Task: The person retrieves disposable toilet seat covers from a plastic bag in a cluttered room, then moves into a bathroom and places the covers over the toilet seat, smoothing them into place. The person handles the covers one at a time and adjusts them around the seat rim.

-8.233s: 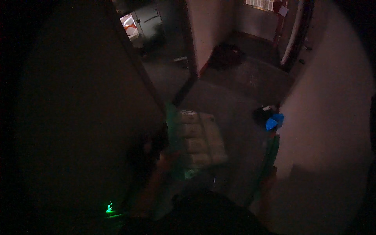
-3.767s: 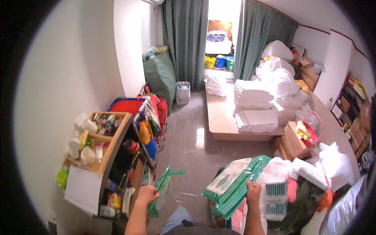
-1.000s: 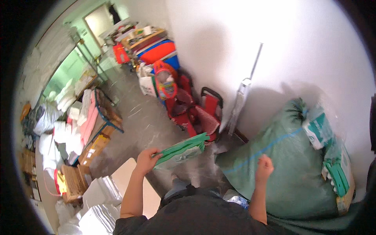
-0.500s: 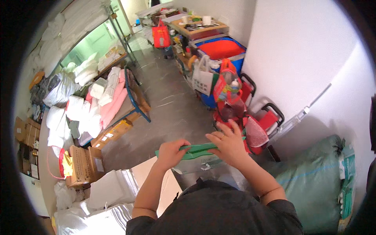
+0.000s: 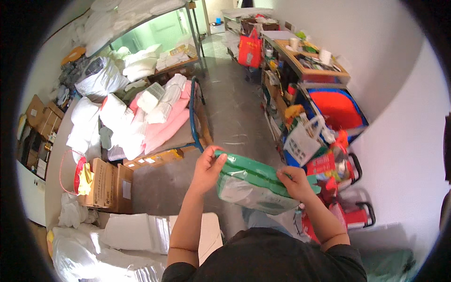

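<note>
A green and clear plastic bag (image 5: pixel 249 188) hangs between my hands in front of my body, its green top band stretched sideways and tilted down to the right. My left hand (image 5: pixel 208 170) pinches the band's left end between thumb and fingers. Toward the other end, my right hand (image 5: pixel 296 183) grips the green edge, thumb on top. Something whitish shows through the clear lower part; I cannot make out what it is.
At left a bed frame (image 5: pixel 196 115) carries white and pink bedding (image 5: pixel 164 131). Cardboard boxes (image 5: pixel 105 183) and white padded packs (image 5: pixel 134 230) lie nearer. Along the right stand a blue bin with red inside (image 5: pixel 336 108), a white carrier bag (image 5: pixel 305 138) and red trolleys (image 5: pixel 350 218).
My view has turned to the right. The bag is tipped so its clear side shows more. My right hand, with fingers spread before, now grips the green edge.
</note>
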A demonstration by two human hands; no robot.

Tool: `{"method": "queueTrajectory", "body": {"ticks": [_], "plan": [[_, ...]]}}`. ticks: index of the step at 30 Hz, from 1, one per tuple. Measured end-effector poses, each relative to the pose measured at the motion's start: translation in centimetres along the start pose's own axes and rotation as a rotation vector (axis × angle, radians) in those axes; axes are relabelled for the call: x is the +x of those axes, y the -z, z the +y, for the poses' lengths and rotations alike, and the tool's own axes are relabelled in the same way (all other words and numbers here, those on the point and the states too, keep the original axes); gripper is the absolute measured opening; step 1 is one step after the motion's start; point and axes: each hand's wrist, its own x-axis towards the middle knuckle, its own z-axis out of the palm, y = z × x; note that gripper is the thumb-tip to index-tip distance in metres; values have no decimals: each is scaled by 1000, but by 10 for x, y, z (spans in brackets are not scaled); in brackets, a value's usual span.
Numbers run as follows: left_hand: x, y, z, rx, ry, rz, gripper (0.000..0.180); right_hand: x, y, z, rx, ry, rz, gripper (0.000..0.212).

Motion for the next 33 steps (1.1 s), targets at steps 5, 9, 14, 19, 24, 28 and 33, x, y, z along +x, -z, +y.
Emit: {"method": "queueTrajectory", "body": {"ticks": [5,9,14,19,24,28,33], "plan": [[121,14,-13,28,75,105,13,149,20,12,-3,-20,-385,27],[199,26,-17,230,54,52,20,279,5,-30,70,274,-343,39],[310,70,-36,45,117,-60,39,444,-28,-23,-70,316,-730,43],[413,137,-92,71,25,-147,22,564,-67,1,-18,378,-767,30],[515,187,-144,152,3,-177,13,665,-96,42,3,296,-507,28],[593,212,-158,196,66,-182,14,743,-87,52,-75,93,-576,29],[717,222,-171,272,37,-150,15,846,-101,126,-408,589,-318,25]]}}
